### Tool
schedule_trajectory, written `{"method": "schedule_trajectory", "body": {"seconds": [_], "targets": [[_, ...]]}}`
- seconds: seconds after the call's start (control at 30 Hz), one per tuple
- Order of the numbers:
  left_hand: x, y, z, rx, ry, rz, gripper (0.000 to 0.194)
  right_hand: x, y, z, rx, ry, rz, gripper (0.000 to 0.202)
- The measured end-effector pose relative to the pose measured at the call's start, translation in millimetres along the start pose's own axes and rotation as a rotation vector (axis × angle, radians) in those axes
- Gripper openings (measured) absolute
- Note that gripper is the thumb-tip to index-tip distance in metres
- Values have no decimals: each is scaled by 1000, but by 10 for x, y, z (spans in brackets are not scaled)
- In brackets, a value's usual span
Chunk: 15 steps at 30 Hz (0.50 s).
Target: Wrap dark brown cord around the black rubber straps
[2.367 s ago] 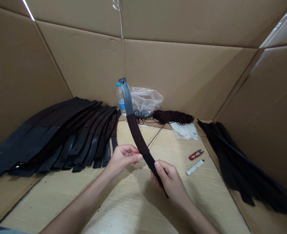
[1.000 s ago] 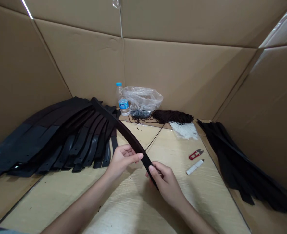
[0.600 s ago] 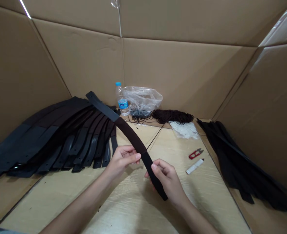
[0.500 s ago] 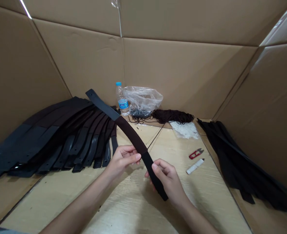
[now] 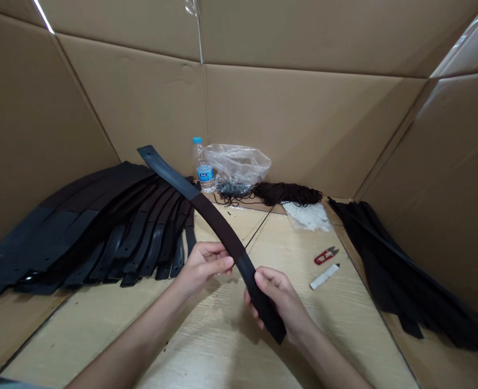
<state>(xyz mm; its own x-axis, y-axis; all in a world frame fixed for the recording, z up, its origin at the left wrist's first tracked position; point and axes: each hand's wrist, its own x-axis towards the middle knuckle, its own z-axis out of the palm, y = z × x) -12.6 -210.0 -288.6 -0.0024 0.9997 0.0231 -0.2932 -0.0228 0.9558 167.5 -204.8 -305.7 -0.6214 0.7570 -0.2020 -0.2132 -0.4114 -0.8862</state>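
A long curved black strip point(image 5: 170, 175) slants across the middle, its far end raised, with dark brown cord wrapping point(image 5: 218, 224) around its central part. My right hand point(image 5: 277, 300) grips the strip's bare lower part, thumb on top and fingers curled underneath. At the lower end of the wrapping, my left hand point(image 5: 208, 265) is closed in a pinch by the strip's left edge. A thin brown cord point(image 5: 259, 229) runs from a heap of cord point(image 5: 290, 192) down behind the strip, in line with the left fingertips. The pinch itself is partly hidden.
Wrapped strips point(image 5: 137, 232) are piled at left; bare black strips point(image 5: 389, 270) lie at right. Red thread snips point(image 5: 326, 255) and a white marker-like stick point(image 5: 324, 276) are right of my hands. A bottle point(image 5: 204, 170), clear bag point(image 5: 239, 162) and white packet point(image 5: 307, 216) stand before cardboard walls point(image 5: 296, 119).
The strip has turned about its length, showing more of its smooth face, and its lower end has shifted slightly down and right. My right hand's hold has rotated slightly; my left hand barely moved.
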Motion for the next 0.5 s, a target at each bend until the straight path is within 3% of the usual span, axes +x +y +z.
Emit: {"method": "schedule_trajectory", "body": {"seconds": [0.13,0.23,0.33,0.5], "targets": [[4,-33,-11,-87,-16,-17,45,-6,42,11,145,-105,118,45],[-9,-27,-9,-139,-33,-12,46,-8,63,28,122,-167,154,48],[-16,-22,-6,-113,-2,10,45,1,43,30,-39,-115,32,48],[14,-54,-10,-6,130,76,39,11,-22,-8,-401,127,-259,35]]}}
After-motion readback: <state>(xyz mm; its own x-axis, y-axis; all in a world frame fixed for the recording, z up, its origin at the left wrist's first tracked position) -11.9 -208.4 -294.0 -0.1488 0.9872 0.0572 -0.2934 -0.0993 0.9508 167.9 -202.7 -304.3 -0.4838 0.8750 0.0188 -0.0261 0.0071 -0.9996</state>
